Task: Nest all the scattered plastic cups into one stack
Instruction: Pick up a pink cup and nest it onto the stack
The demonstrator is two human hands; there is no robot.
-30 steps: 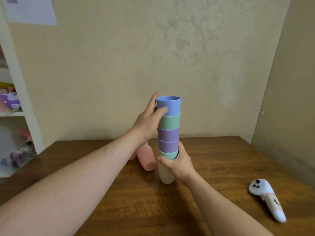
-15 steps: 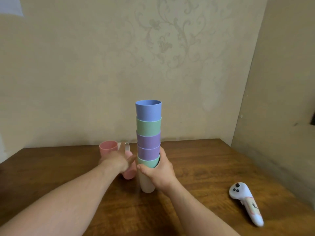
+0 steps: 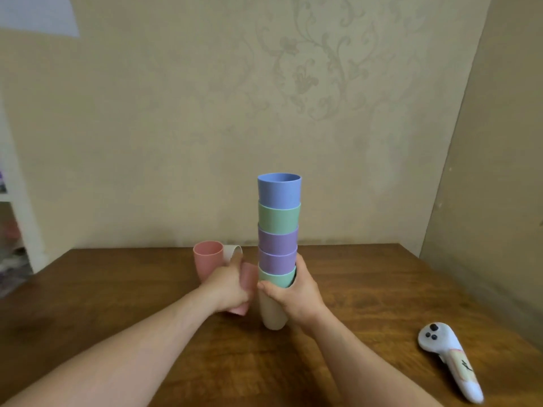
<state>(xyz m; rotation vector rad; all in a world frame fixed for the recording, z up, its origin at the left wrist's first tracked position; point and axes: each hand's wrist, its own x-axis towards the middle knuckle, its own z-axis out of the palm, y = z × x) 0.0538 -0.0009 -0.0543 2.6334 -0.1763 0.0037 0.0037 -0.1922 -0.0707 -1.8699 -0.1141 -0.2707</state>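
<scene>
Centre of frame: we see the stack (image 3: pixel 278 230) of nested cups upright on the brown counter (image 3: pixel 367 292), blue on top, cream at the base. Right hand (image 3: pixel 289 292), grip wrapped around the cream bottom cup. Left hand (image 3: pixel 232 284), grip closed on a pink cup (image 3: pixel 246 284) just left of the stack. Behind it stand another pink cup (image 3: pixel 208 257) and a cream cup (image 3: pixel 233 250). White controller (image 3: pixel 449 358) lies lower right

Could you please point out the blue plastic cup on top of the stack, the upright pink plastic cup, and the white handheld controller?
blue plastic cup (image 3: pixel 279 191), head view, outer wall.
upright pink plastic cup (image 3: pixel 208 258), head view, side wall.
white handheld controller (image 3: pixel 437 339), head view, rounded head.
</scene>
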